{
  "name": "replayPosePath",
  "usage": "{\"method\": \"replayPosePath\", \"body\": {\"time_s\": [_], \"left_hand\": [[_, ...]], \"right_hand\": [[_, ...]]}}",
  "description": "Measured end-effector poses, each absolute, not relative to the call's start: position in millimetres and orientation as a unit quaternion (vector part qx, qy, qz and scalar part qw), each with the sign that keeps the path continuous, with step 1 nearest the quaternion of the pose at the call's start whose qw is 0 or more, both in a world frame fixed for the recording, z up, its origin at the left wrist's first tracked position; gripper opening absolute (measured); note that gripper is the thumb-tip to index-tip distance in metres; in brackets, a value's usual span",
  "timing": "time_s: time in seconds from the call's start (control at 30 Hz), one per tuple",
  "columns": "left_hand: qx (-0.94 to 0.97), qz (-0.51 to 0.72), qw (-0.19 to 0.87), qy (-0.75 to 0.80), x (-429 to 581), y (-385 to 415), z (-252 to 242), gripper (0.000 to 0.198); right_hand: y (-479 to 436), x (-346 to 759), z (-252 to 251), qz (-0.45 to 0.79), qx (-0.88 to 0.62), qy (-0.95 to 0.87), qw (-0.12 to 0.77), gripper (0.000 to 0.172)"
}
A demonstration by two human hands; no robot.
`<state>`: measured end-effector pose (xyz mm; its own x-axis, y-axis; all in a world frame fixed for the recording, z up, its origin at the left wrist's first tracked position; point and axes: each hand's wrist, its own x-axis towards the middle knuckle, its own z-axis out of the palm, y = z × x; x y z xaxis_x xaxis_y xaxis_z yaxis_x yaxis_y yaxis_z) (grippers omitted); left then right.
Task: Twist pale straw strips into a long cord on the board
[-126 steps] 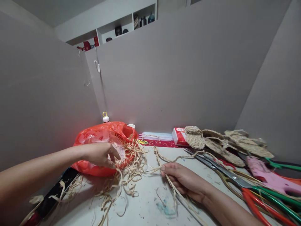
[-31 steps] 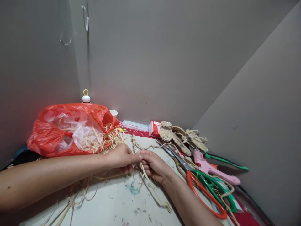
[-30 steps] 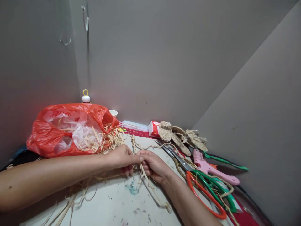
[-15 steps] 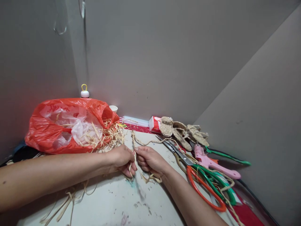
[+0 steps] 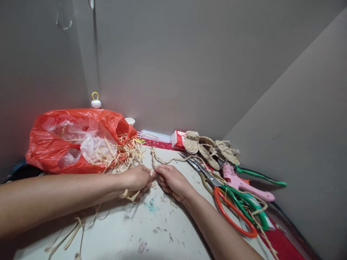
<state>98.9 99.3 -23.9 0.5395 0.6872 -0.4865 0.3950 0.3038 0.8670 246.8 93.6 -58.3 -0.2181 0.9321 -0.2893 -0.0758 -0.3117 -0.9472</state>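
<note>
A thin braided cord (image 5: 153, 156) of pale dried fibre runs from the board's far edge down to my two hands, which meet at its near end. My left hand (image 5: 138, 179) is closed on loose fibre strands, and their flat ends poke out below its fingers. With thumb and forefinger my right hand (image 5: 171, 181) pinches the cord where the strands come together; a short strand hangs beneath it. The cord's other length (image 5: 176, 159) curves off to the right toward the scissors. My curled fingers hide the exact crossing of the strands.
A red plastic bag (image 5: 67, 141) spilling dried fibre strands (image 5: 127, 155) lies at left. Along the right are orange-handled scissors (image 5: 235, 213), green-handled scissors (image 5: 244, 202), a pink glue gun (image 5: 249, 186) and woven fibre pieces (image 5: 208, 148). A red-and-white box (image 5: 178, 140) stands at the back.
My left hand has swung its strands leftward and turned more palm-down. The right hand's pinch stays at the cord, with fewer strand ends showing below it. The view has shifted slightly.
</note>
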Motion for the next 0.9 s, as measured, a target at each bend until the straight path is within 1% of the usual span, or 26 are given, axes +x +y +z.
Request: {"method": "replayPosePath", "body": {"time_s": [0.07, 0.13, 0.27, 0.37, 0.43, 0.47, 0.53, 0.67, 0.73, 0.83, 0.9], "left_hand": [[0.591, 0.077, 0.66, 0.457, 91.5, 104.2, -14.8, 0.011], [0.621, 0.052, 0.636, 0.455, 83.6, 113.0, -7.6, 0.01], [0.719, 0.033, 0.534, 0.443, 70.0, 134.6, -6.4, 0.019], [0.784, 0.048, 0.44, 0.435, 65.4, 143.5, -13.1, 0.018], [0.8, 0.054, 0.411, 0.435, 65.2, 144.3, -17.5, 0.017], [0.797, 0.055, 0.414, 0.438, 65.6, 143.9, -19.3, 0.016], [0.77, 0.057, 0.457, 0.441, 66.7, 142.9, -21.9, 0.015], [0.668, 0.049, 0.611, 0.422, 68.8, 144.6, -24.0, 0.012], [0.629, 0.044, 0.657, 0.413, 70.5, 147.0, -23.7, 0.01], [0.607, 0.043, 0.675, 0.417, 74.7, 149.4, -22.1, 0.01], [0.614, 0.044, 0.671, 0.415, 78.2, 149.9, -20.4, 0.014]], "right_hand": [[94.7, 249.6, -57.9, 0.65, -0.486, -0.442, 0.381, 0.021], [95.8, 253.1, -57.2, 0.658, -0.483, -0.441, 0.372, 0.021], [97.1, 257.8, -55.1, 0.671, -0.483, -0.436, 0.356, 0.019], [97.1, 258.6, -54.3, 0.674, -0.486, -0.435, 0.346, 0.019], [97.1, 258.9, -54.6, 0.676, -0.489, -0.433, 0.34, 0.018], [97.2, 259.2, -54.8, 0.678, -0.49, -0.432, 0.337, 0.018], [97.4, 259.9, -55.4, 0.681, -0.491, -0.431, 0.331, 0.018], [97.5, 260.8, -55.4, 0.686, -0.487, -0.432, 0.326, 0.02], [97.4, 260.7, -54.7, 0.687, -0.486, -0.433, 0.323, 0.02], [97.3, 260.3, -53.4, 0.687, -0.488, -0.433, 0.321, 0.02], [97.1, 260.4, -53.1, 0.687, -0.487, -0.431, 0.323, 0.02]]}}
